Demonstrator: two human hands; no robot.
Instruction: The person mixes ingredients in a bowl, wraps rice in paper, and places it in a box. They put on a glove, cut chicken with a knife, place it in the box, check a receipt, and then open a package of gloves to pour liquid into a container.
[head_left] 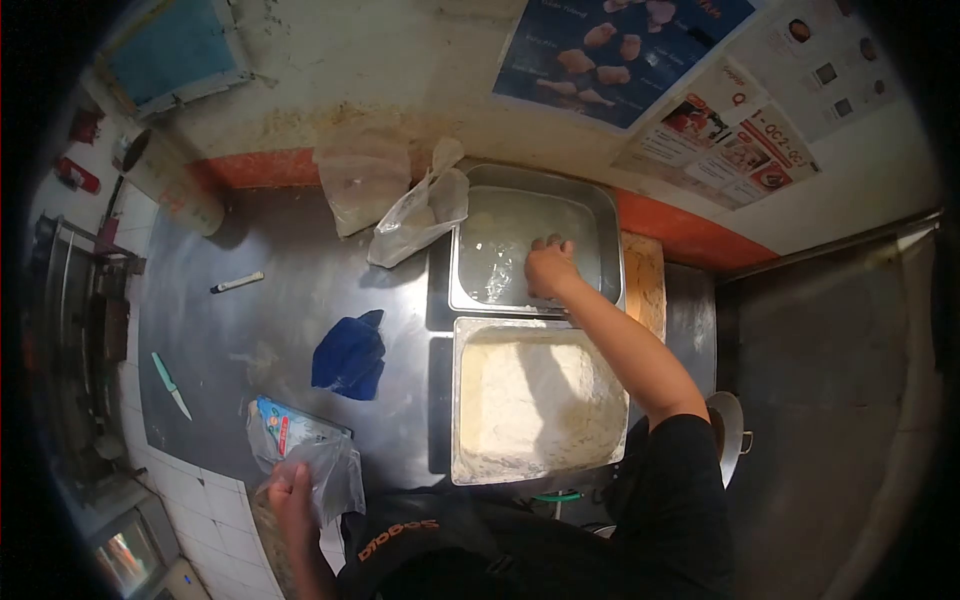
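Note:
My right hand point(550, 265) reaches into the far steel pan point(598, 215), which holds water; the fingers are dipped in and curled, and whether they hold anything is hidden. A nearer steel pan point(459, 400) is full of white flour. My left hand point(290, 490) grips a clear plastic bag point(335, 470) at the counter's near-left edge, next to a blue and white packet point(285, 425).
A blue cloth point(350, 355) lies on the steel counter point(280, 310). Two clear bags point(415, 215) and a measuring jug point(180, 180) stand at the back. A marker point(237, 283) and a green-handled knife point(170, 385) lie at the left. A small pot point(735, 430) sits at right.

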